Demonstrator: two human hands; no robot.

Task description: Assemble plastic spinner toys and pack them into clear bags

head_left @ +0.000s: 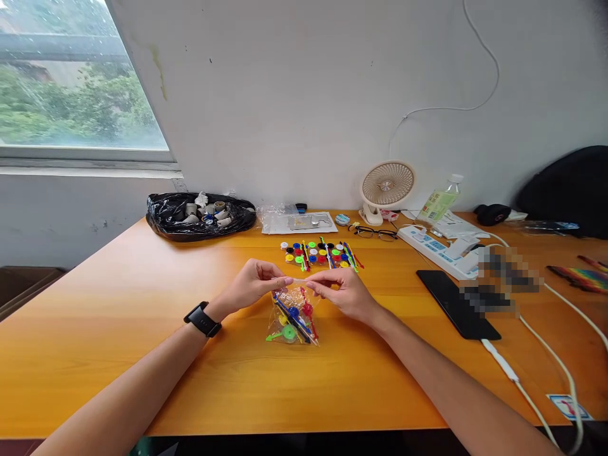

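Note:
A clear plastic bag (280, 326) hangs upright between my hands over the middle of the wooden table. Inside it are colourful plastic arrows and round discs in blue, red, green, yellow and black. My left hand (259, 282), with a black watch on its wrist, pinches the left side of the bag's top edge. The right side of that edge is pinched between thumb and fingers of my right hand (339, 292). Just beyond my hands, more coloured discs and arrows (318, 254) lie in rows on the table.
At the back left is a black plastic bag (161, 218) with assorted items in it. A small fan (387, 185), glasses (375, 234) and a bottle (441, 199) stand or lie at the back. A power strip (434, 248), black phone (451, 304) and cables occupy the right side.

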